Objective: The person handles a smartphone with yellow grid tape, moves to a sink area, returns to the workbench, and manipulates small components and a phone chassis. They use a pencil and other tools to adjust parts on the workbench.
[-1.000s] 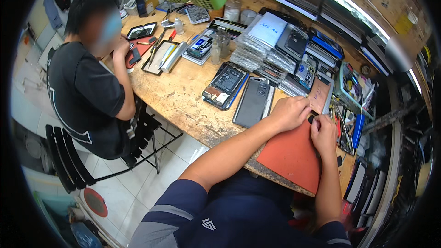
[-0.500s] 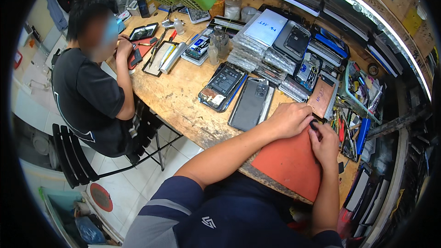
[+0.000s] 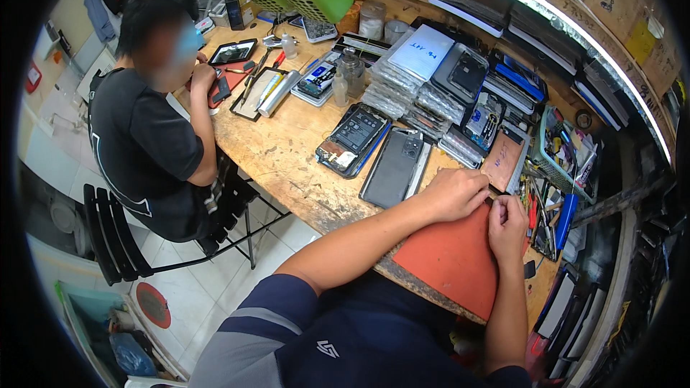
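Both my hands pinch together on a tiny part, too small to identify, left hand and right hand meeting over the orange mat. It seems light, fragile; I grip its edges only.

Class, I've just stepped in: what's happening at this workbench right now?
A person sits at a wooden bench with both hands together at the top edge of an orange work mat. The left hand and right hand pinch something too small to identify. Opened phones lie beside them. A co-worker sits further along the bench.
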Tool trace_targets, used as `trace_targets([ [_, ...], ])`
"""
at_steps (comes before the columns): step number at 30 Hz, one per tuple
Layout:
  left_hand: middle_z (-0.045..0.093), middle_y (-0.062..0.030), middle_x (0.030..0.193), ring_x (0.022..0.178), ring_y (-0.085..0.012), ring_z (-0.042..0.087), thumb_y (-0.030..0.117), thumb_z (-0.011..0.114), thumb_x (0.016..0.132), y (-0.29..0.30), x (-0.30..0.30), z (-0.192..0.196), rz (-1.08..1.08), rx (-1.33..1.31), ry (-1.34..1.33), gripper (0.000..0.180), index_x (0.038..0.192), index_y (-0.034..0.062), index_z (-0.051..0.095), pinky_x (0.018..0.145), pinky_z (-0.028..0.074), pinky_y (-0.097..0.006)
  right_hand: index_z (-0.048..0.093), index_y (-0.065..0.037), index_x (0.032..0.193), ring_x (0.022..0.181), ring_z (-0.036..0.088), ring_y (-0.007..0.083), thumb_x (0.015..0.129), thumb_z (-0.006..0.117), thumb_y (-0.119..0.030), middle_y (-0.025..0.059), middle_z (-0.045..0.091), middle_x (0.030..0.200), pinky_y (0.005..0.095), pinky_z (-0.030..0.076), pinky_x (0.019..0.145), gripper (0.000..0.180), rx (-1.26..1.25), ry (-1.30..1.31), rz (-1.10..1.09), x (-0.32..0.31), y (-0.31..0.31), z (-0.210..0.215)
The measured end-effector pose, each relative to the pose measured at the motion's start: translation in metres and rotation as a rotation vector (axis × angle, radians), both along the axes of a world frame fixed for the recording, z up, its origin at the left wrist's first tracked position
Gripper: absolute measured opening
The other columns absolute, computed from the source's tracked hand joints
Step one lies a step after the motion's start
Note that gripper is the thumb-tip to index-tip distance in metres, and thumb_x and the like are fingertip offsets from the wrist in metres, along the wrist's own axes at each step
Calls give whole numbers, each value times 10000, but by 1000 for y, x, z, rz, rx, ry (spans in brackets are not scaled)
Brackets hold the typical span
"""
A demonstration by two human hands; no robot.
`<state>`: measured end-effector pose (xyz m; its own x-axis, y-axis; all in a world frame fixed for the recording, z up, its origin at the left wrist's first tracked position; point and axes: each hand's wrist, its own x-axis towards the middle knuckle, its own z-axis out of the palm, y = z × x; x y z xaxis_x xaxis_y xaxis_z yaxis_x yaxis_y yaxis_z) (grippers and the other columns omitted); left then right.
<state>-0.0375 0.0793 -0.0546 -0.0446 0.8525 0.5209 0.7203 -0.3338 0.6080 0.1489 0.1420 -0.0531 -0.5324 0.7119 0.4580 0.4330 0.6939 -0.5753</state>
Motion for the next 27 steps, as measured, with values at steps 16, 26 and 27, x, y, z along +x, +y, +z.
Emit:
trace_targets([
  [16,680,-168,901,868,-384,665,213,644,951,4,0,-2,28,-16,-141,200,940,14,654,759,535,-468,593,2,938,611,502,107,974,667,-81,44,577,758,272,423,552,117,-116,104,72,-1,-4,1],
  [26,690,-189,889,841,-367,677,178,668,921,11,-5,-13,140,-32,-96,171,923,9,698,770,533,-447,506,-145,973,648,506,125,1085,505,-318,-25,496,762,288,400,570,206,-1182,946,197,8,8,-12],
  [27,683,-182,861,802,-347,667,155,668,931,11,-7,-11,125,0,-69,158,903,1,690,733,521,-423,495,-146,963,658,500,145,1098,458,-354,-4,499,769,298,398,578,251,-1221,1000,329,9,11,-12],
])
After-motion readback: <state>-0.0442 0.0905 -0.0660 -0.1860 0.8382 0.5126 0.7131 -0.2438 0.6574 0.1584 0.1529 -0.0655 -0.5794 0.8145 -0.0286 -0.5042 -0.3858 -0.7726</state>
